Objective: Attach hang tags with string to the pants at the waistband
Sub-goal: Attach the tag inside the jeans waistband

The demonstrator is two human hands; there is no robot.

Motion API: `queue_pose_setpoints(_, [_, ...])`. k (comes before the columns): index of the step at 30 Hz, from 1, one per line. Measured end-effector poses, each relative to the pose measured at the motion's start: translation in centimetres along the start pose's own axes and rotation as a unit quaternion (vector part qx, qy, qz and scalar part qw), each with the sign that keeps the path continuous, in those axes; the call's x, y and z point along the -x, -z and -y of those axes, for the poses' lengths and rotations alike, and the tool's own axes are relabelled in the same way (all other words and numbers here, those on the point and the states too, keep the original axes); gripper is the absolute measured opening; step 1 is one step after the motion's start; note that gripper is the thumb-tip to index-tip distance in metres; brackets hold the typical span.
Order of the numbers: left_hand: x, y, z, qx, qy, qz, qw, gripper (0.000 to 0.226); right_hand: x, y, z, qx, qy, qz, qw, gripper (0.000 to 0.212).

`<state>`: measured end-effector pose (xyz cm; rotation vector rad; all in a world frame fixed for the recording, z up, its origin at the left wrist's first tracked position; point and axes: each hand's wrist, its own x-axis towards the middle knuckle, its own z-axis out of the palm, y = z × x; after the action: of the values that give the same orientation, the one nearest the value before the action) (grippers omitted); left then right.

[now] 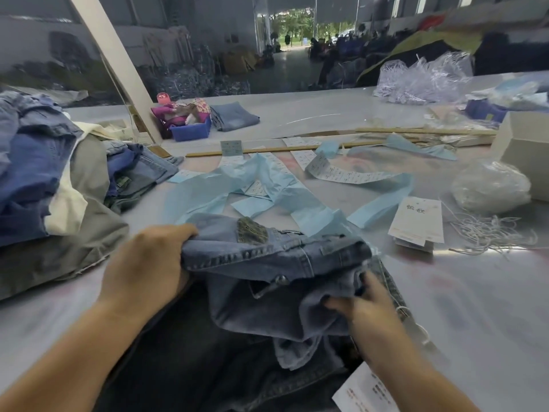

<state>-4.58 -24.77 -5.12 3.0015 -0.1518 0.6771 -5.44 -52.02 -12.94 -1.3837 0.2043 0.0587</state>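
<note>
A broad, pale grey table (490,307) with a smooth, faintly glossy top fills the view; beyond its far edge lies a dim hall with a concrete floor, dark heaps of goods and a bright doorway showing green trees; a cream slanted beam (113,63) crosses the upper left. On the left of the table sits a tall pile of folded garments (44,179) in blue denim, cream and olive cloth; at the far side stand a blue plastic bin (193,130) stuffed with patterned fabric and a folded pair of jeans (236,115). Thin, crinkled strips of light blue paper (252,185) sprawl across the middle, mixed with white printed label strips (350,175); a long wooden stick (252,150) lies behind them.

The pants (267,281), soft faded blue denim with a metal button and a greenish patch at the waistband, lie bunched at the near edge; the left hand (148,263) grips the waistband's left end with fingers curled into the cloth; the right hand (365,310) pinches a fold of the denim at the right.

To the right, well apart from the pants, rests a small stack of white rectangular hang tags (417,221); just beside it lies a tangle of white string (490,233), and behind that a bulging clear bag (490,185); a white box (525,147) stands at the right edge.
</note>
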Motion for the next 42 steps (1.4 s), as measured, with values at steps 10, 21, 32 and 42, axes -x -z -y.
queue_pose_setpoints(10, [4.7,-0.3,2.2,0.021,-0.057,0.015,0.998,0.047,-3.8,5.8,3.2,0.144,0.016,-0.111,0.983,0.012])
queue_pose_setpoints(21, [5.9,-4.6,-6.7,0.102,-0.200,0.189,0.956,0.056,-1.5,4.4,1.3,0.274,0.019,0.015,0.962,0.055])
queue_pose_setpoints(32, [5.5,-5.3,-8.9,0.268,-0.160,0.002,0.950,0.017,-2.1,6.9,2.0,0.402,-0.034,-0.041,0.914,0.048])
queue_pose_setpoints(42, [2.9,-6.7,-12.7,0.255,-0.108,0.161,0.947,0.063,-1.9,6.9,3.0,0.131,0.018,-0.019,0.991,0.066])
